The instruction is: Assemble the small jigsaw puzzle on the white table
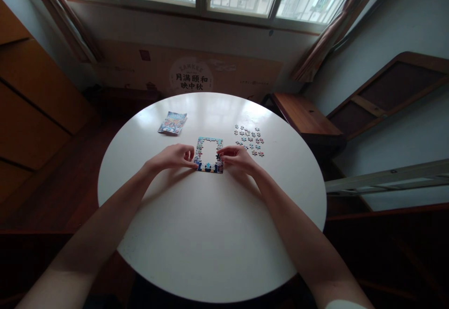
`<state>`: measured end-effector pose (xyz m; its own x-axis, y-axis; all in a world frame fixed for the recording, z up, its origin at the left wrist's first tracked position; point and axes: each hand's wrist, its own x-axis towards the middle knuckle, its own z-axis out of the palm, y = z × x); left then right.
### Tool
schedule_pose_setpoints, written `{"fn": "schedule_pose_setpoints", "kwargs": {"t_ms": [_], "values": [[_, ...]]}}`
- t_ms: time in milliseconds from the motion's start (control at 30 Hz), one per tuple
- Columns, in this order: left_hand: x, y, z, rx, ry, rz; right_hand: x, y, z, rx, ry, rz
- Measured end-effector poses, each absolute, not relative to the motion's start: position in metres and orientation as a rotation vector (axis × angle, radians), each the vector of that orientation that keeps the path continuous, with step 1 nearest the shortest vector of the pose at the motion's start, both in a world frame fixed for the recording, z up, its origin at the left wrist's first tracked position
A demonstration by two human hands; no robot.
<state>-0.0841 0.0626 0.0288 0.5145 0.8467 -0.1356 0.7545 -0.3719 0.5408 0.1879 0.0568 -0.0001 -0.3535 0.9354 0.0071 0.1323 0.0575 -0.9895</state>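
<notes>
A jigsaw puzzle (200, 145) lies on the white round table, its border pieces joined into an upright rectangle around a bare middle. At its lower left edge is my left hand (175, 156), fingers curled and thumb tip pressed against the border. My right hand (239, 157) is over the right border, thumb and forefinger closed in a pinch on a small dark puzzle piece (218, 156). The piece sits at the inner side of that border; whether it is joined there I cannot tell. Loose puzzle pieces (250, 139) are spread in rough rows beyond my right hand.
A colourful printed packet (172, 123) lies at the back left of the white table (210, 234). Behind the table are a wall banner (191, 73) and windows. A wooden side table (305, 115) stands at the right, and an orange-brown cabinet (31, 89) at the left.
</notes>
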Motion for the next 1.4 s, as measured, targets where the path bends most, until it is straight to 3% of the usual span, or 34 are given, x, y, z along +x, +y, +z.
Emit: {"fn": "schedule_pose_setpoints", "kwargs": {"t_ms": [567,867,1400], "values": [[-0.085,0.063,0.028,2.202,1.293,0.222,0.182,0.055,0.001,-1.045,-1.683,1.29],[-0.084,0.063,0.029,2.208,1.291,0.227,0.174,0.054,-0.007,-1.046,-1.941,0.897],[-0.083,0.06,0.033,2.2,1.314,0.22,0.169,0.055,-0.014,-1.07,-1.889,0.944]]}}
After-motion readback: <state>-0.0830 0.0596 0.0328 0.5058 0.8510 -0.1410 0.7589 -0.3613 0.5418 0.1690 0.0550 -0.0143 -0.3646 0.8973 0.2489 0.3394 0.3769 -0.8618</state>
